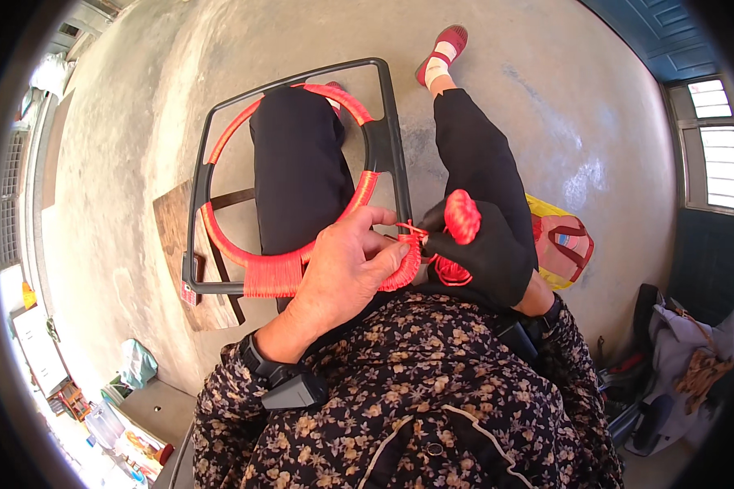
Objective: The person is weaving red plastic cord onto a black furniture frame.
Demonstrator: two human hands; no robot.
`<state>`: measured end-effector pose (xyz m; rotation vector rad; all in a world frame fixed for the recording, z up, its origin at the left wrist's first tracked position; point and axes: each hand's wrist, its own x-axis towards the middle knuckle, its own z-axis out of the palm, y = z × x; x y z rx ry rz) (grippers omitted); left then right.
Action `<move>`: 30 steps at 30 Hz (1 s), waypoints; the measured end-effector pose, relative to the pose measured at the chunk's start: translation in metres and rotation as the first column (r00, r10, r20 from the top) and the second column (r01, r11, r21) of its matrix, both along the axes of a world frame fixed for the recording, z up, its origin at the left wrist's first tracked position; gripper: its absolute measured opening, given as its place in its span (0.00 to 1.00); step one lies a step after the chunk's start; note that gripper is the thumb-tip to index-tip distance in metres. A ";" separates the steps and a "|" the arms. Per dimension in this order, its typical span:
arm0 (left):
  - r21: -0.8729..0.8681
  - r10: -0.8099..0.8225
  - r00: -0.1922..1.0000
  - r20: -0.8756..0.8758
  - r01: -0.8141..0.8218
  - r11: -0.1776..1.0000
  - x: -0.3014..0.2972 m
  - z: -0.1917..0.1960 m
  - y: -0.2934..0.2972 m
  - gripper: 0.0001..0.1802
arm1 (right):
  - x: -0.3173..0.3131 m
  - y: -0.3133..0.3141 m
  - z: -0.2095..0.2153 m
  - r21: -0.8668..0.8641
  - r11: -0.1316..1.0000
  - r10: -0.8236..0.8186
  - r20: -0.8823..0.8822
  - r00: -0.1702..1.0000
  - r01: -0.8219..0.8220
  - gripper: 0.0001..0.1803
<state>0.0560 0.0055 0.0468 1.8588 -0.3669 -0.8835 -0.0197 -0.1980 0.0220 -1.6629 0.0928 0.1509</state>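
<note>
A black tubular frame (pixel 392 106), squarish with a ring inside it, rests over my left leg. Red cord (pixel 273 277) is wound tightly round much of the ring and along part of the near side. My bare left hand (pixel 342 265) grips the frame's near right corner, its thumb pressed on the wound cord and its index finger close to a strand. In a black glove, my right hand (pixel 493 253) is closed on a hank of red cord (pixel 462 217), just right of that corner. More loose loops hang below it. The gloved fingertips are partly hidden.
Under the frame's left side lies a wooden board (pixel 175 244) on the concrete floor. A yellow and red bag (pixel 564 244) sits beyond my right leg. Grey cloth items (pixel 685 359) are heaped at the lower right, and a pale green plastic bag (pixel 139 363) stands at the left.
</note>
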 end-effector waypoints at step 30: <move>-0.096 -0.017 0.985 -0.170 0.001 0.995 0.001 -0.009 0.000 0.10 | -0.011 -0.004 0.003 0.634 0.760 -0.046 -0.164 0.985 0.141 0.07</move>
